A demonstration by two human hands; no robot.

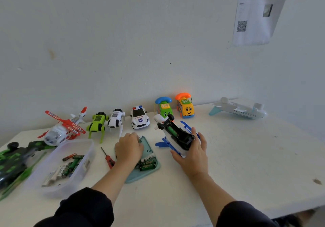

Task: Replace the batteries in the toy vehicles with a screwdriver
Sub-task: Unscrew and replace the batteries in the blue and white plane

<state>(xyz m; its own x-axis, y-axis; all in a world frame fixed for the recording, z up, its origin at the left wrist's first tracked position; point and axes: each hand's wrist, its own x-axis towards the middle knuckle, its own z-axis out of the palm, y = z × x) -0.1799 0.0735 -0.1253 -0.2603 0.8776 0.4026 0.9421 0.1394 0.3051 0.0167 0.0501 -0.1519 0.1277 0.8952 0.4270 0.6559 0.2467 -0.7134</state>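
The right hand holds in its grip an upturned toy plane, one green battery visible inside. The left hand, fingers curled, reaches into the teal tray of batteries; whether it pinches something, I cannot tell. The red screwdriver lies on the table just beside.

On the bench we see toys lined along the wall: helicopter leftmost, then two robot dogs, police car, two phone cars, airplane rightmost. Before them lie a tub holding batteries, a screwdriver to its right, then a tray.
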